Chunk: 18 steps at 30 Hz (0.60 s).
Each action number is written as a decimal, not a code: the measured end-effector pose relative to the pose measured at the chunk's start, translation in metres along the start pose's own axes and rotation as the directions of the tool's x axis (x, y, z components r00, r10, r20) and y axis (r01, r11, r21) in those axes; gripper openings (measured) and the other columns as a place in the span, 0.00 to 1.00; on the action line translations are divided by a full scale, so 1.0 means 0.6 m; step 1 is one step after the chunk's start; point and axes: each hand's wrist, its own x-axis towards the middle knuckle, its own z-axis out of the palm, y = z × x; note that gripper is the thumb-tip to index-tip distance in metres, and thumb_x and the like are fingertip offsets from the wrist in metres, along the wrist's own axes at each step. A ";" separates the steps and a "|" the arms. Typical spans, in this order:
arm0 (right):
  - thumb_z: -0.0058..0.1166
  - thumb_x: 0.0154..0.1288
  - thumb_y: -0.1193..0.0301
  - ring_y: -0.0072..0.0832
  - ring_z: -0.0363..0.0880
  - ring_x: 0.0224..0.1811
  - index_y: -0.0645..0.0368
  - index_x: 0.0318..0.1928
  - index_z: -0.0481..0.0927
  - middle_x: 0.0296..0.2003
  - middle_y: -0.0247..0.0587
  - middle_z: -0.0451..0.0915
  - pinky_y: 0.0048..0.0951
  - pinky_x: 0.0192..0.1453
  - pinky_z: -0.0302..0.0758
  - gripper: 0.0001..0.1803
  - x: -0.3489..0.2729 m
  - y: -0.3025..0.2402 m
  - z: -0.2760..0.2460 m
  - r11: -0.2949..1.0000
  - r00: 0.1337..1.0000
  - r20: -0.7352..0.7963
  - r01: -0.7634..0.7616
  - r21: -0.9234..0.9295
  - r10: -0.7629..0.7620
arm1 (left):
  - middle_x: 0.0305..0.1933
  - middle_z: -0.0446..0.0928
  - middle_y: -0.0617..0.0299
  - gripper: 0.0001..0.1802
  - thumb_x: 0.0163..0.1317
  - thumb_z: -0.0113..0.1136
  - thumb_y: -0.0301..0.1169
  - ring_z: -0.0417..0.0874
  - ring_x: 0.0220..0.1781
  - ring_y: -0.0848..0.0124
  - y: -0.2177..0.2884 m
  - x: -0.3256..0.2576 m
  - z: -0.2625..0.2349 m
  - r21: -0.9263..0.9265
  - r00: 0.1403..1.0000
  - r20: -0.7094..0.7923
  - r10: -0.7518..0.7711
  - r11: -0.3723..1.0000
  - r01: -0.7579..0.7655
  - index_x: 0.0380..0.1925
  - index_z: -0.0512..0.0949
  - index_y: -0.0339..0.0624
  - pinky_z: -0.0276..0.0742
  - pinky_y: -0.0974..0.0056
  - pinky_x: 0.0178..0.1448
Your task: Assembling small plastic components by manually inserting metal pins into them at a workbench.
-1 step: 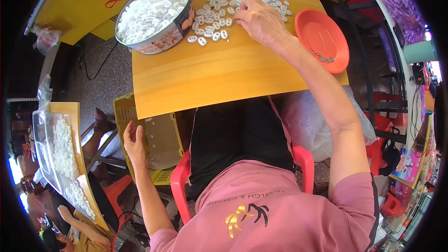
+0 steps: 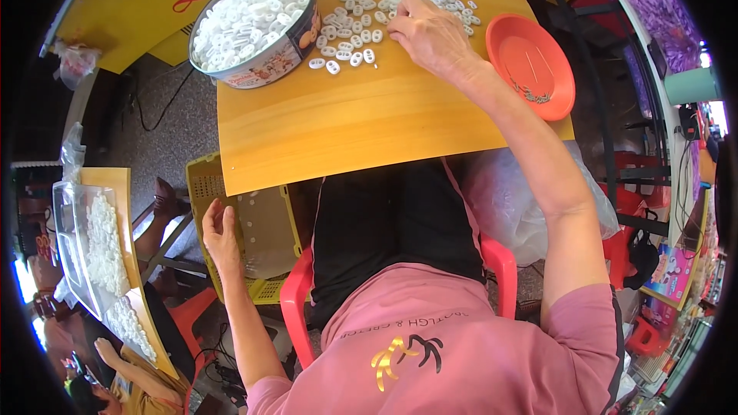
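My right hand (image 2: 432, 33) rests palm down over a scatter of small white oval plastic pieces (image 2: 356, 27), several with two dark holes. Its fingers are bent closed among the pieces, and the tips are hidden, so what they pinch cannot be made out. Beside it to the right lies a shallow red-orange plastic dish (image 2: 511, 46) with a thin needle-like stick and small dark metal bits in it. Below the table's left front corner hangs my left hand (image 2: 221, 234), open, thumb and fingers apart, over a yellow plastic basket (image 2: 288, 223).
A round tin (image 2: 265, 71) heaped with white pieces stands at the table's (image 2: 346, 123) far left. A pink-red chair (image 2: 298, 300) is under me, with a clear plastic bag (image 2: 507, 192) to the right. At left, another table bears a clear tray (image 2: 69, 223) and white pieces; a person sits nearby.
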 end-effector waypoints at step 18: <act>0.54 0.68 0.73 0.27 0.79 0.36 0.65 0.42 0.77 0.34 0.39 0.81 0.29 0.40 0.75 0.08 -0.066 0.005 -0.043 0.774 0.947 0.129 -0.314 0.550 0.293 | 0.50 0.71 0.54 0.13 0.66 0.59 0.26 0.75 0.40 0.70 0.194 -0.046 0.092 0.532 0.729 -0.015 0.684 0.623 -0.574 0.50 0.77 0.38 0.73 0.66 0.43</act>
